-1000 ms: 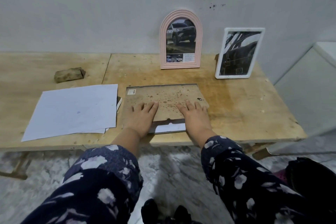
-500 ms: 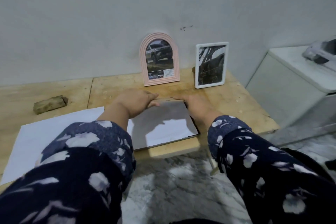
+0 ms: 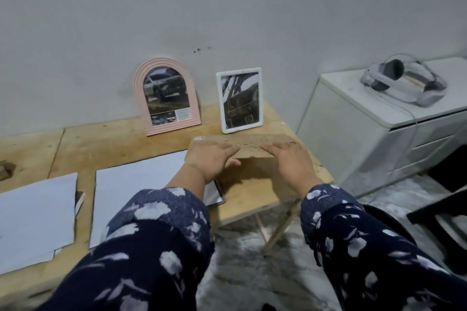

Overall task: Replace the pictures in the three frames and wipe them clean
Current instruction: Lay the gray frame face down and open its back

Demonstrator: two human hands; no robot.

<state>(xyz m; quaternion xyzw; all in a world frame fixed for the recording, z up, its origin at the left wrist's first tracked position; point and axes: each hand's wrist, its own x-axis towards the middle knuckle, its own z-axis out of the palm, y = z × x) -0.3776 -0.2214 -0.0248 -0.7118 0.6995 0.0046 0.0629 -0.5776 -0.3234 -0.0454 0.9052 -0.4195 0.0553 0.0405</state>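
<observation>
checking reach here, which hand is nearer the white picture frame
Right. The right hand holds the brown backing board just below and slightly right of the white picture frame; the left hand grips the board's other end, further left, below the gap between frames.

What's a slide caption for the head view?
Both hands lift the backing board off the wooden table.

A speckled brown backing board (image 3: 249,145) is held above the table's right end, behind it an arched pink frame (image 3: 166,97) and a white rectangular frame (image 3: 240,100) leaning against the wall.
</observation>
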